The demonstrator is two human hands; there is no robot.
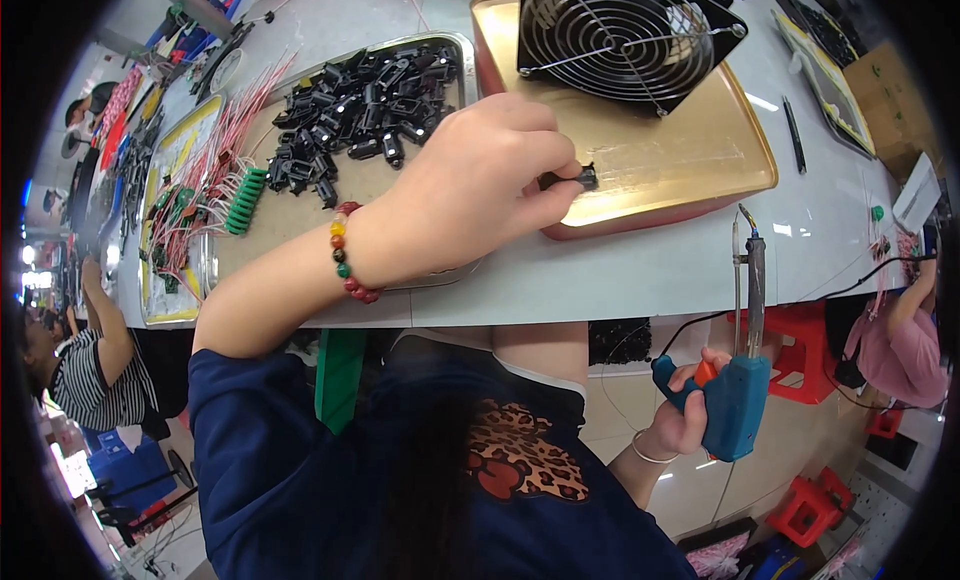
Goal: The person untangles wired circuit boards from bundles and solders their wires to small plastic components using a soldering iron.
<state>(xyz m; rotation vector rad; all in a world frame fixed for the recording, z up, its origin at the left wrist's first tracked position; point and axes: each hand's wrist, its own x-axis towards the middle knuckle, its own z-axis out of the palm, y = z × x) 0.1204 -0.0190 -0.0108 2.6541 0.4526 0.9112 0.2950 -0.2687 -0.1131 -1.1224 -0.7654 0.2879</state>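
My left hand (490, 175) reaches over the near edge of a gold tin (690, 170), fingers closed on a small black plastic part (582, 177). Most of that part is hidden by the fingers. In a metal tray (250, 265) to the left lies a heap of similar black plastic parts (370, 105). My right hand (690, 405) grips a blue soldering gun (738, 405) in front of the table edge, its tip pointing up. One finger is at the orange trigger (706, 372).
A black fan (620, 42) with a wire guard stands on the tin's far side. Red wires and green boards (180, 215) fill a yellow-rimmed tray at the left. A black pen (794, 135) lies at the right. Other people sit on both sides; red stools (800, 510) stand below.
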